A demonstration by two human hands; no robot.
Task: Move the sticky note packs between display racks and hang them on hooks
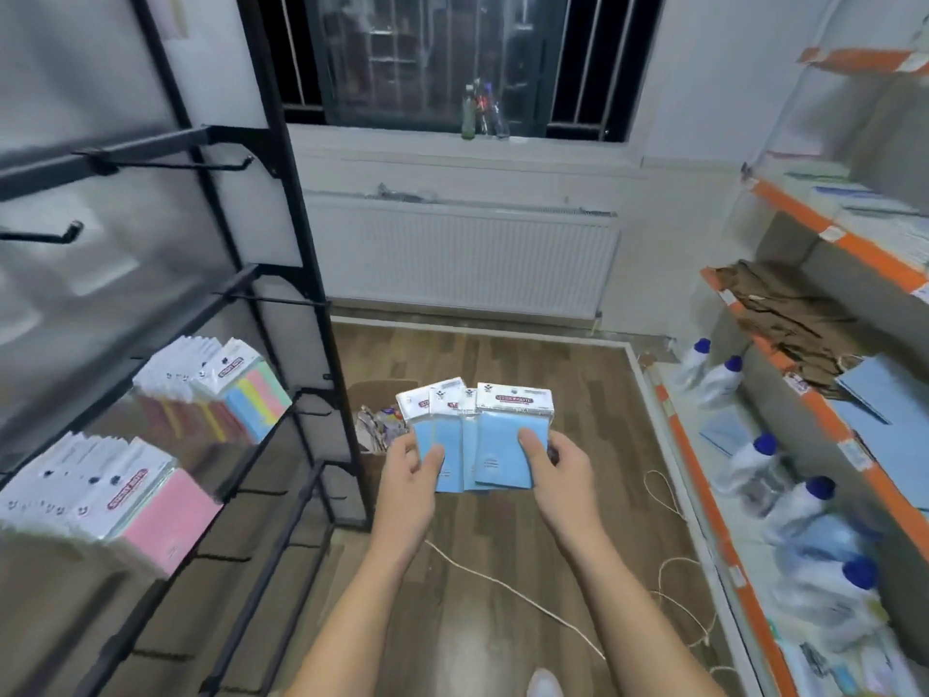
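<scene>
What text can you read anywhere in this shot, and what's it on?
"STICKY NOTE": red banner on the header of the front blue pack held by both hands; partly legible.
Same red banner on the hanging pink packs and pastel packs: blurred.
Orange shelf tags: too small to read.

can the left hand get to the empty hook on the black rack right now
Probably not yet: the left hand grips the blue packs along with the right hand. The hook itself hangs unobstructed.
</scene>
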